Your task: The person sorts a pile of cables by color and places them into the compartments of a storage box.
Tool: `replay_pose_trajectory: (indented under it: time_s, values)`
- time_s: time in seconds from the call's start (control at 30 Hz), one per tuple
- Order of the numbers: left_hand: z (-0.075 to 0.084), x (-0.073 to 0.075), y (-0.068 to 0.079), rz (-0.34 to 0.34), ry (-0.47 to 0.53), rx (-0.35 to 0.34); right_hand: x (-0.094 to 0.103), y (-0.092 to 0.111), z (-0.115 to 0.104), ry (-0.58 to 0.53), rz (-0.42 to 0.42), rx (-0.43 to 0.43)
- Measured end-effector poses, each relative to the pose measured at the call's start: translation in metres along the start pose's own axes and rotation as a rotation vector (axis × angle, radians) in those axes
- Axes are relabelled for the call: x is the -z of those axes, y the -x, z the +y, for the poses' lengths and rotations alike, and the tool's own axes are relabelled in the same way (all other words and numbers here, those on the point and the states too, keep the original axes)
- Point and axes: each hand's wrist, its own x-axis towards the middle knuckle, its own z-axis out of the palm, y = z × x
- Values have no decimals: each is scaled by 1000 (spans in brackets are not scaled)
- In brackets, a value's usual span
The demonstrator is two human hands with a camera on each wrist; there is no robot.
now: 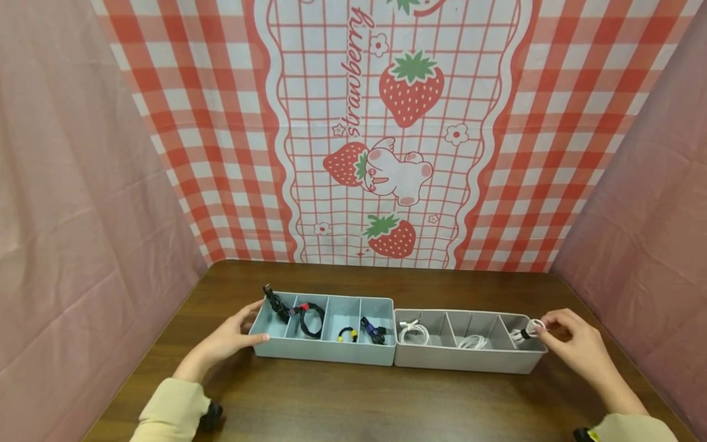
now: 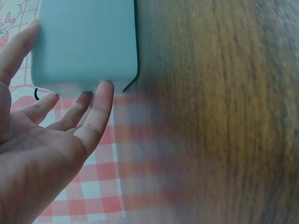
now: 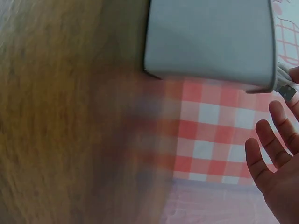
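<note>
A light blue divided box [image 1: 326, 350] stands on the table with dark coiled cables in its compartments. My left hand [image 1: 229, 336] touches its left end, thumb at the front corner. In the left wrist view, several extended fingers [image 2: 100, 109] rest against the end wall. To the right, a grey divided box [image 1: 464, 359] holds white coiled cables. At its right end, my right hand [image 1: 574, 341] pinches a white cable [image 1: 536, 325] with a black tie between thumb and finger. The cable lies partly inside the end compartment. In the right wrist view, the other fingers [image 3: 264, 135] are spread.
The boxes stand end to end on the brown wooden table [image 1: 342, 405]. Blue box compartments hold a black cable with a red tie [image 1: 312, 320], a short yellow-tied one [image 1: 348, 334] and a blue-tied one [image 1: 374, 331]. A strawberry-print cloth [image 1: 386, 153] hangs behind.
</note>
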Motion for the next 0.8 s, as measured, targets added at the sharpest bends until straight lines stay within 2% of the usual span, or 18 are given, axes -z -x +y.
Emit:
replay_pose_trajectory:
  time_s: [0.5, 0.8]
  values:
    - [-1, 1, -2, 3, -3, 22, -19, -5, 16, 45, -57, 90]
    - [-1, 0, -1, -1, 9, 8, -22, -10, 19, 29, -160, 87]
